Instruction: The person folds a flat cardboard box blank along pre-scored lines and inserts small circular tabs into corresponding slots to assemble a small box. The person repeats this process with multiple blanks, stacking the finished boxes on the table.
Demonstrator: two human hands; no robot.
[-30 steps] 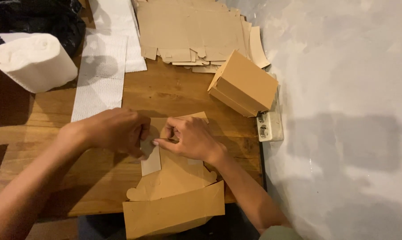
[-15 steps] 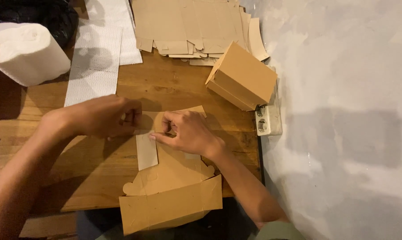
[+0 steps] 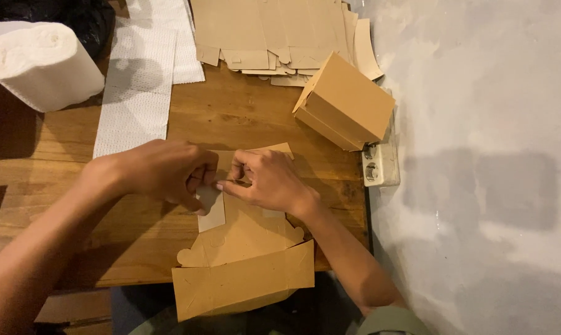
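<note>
Left hand: the left hand [image 3: 162, 170] lies knuckles-up on the unfolded cardboard box [image 3: 246, 248], fingers curled down and pinched on a narrow flap [image 3: 212, 211] of it.
Right hand: the right hand [image 3: 268, 180] sits just beside the left, fingertips pressed onto the same cardboard; the two hands nearly touch at the thumbs.
Grip: both hands are closed on the cardboard; how firmly, cannot tell.
Cardboard box: brown, flat and only partly folded, near the front edge of the wooden table [image 3: 243, 118]; its lower panel hangs past the table edge toward the person.
Flap: paler strip, pointing down from between the hands, lying on the box.
Finished box: a folded brown box [image 3: 345, 102] stands tilted at the right table edge, well apart from the hands.
Stack: flat cardboard blanks [image 3: 274, 31] piled at the far edge.
Paper: a white paper roll [image 3: 41, 65] at far left, with a white paper strip [image 3: 138, 93] laid out beside it.
Socket: a white power socket [image 3: 379, 164] on the grey wall [image 3: 479, 155], just below the finished box.
</note>
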